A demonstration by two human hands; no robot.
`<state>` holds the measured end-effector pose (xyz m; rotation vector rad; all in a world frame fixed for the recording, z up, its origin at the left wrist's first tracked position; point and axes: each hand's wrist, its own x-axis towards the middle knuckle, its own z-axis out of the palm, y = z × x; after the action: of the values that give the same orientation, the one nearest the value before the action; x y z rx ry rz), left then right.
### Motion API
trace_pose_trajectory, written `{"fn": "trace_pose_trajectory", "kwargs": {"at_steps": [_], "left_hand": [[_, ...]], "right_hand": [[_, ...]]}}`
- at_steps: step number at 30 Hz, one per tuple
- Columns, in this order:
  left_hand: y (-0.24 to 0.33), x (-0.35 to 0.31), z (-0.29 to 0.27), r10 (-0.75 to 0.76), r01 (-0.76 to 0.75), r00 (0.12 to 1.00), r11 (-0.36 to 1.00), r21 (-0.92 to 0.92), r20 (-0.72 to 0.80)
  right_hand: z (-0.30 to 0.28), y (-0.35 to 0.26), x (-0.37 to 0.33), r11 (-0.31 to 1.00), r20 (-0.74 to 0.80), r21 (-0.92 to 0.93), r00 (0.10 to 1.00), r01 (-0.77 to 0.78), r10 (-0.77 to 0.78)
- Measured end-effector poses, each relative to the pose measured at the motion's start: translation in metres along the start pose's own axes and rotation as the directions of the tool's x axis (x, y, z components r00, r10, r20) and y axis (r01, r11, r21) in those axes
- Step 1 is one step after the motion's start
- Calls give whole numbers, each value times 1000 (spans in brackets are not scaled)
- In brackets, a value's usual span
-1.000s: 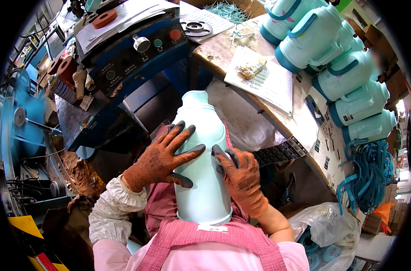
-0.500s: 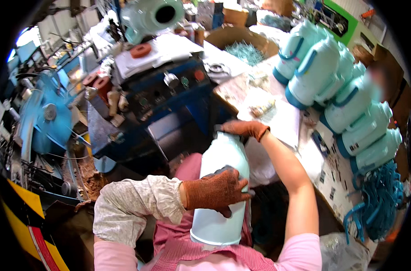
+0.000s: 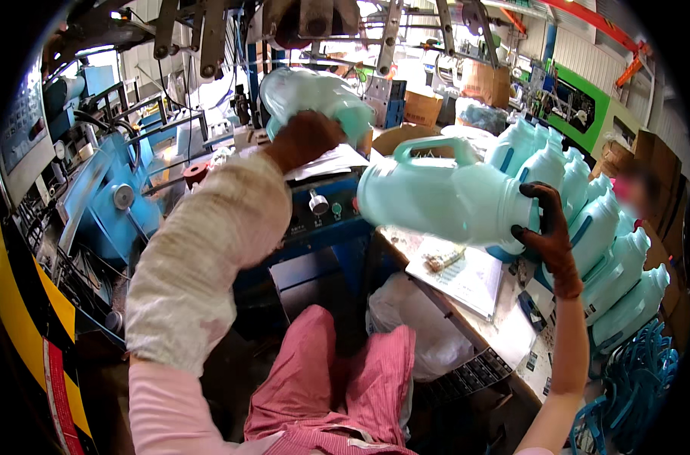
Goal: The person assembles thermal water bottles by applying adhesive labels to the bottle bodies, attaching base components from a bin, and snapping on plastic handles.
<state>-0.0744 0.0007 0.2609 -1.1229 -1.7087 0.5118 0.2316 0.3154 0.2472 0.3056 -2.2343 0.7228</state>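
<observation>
You are gripping a pale-green jug (image 3: 443,196) by its neck (image 3: 518,210) with your gloved right hand (image 3: 550,231), holding it sideways, handle (image 3: 433,141) uppermost. Your left hand (image 3: 305,138) is overlapping another jug (image 3: 303,89) above the control panel (image 3: 337,221), its grip unclear. More jugs (image 3: 546,164) are standing on the bench (image 3: 521,356) to your right.

Where I'm standing is a factory workshop: there's a knobbed control panel (image 3: 336,214) on a dark blue machine (image 3: 348,256), a green-framed machine (image 3: 600,106) farther back, a red overhead beam (image 3: 597,24), cardboard boxes (image 3: 485,85), yellow-and-black striping (image 3: 53,296) at the left, and at least 6 matching pale teal jugs (image 3: 546,167) crowded along a worn workbench (image 3: 396,238) beside a heap of blue straps (image 3: 641,379)
</observation>
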Motion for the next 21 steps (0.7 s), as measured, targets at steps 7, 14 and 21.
{"fn": "trace_pose_trajectory", "kwargs": {"at_steps": [7,14,21], "left_hand": [[151,-86,-199,420,-497,866,772,-396,-270],[265,-110,-210,673,-795,442,-13,-607,-593],[221,-74,-79,195,-264,937,-141,-954,-288]], "right_hand": [[61,17,38,945,-379,-253,878,205,-292],[174,-51,77,844,-212,-262,826,468,-523],[230,-49,141,807,-80,-271,823,525,-562]]}}
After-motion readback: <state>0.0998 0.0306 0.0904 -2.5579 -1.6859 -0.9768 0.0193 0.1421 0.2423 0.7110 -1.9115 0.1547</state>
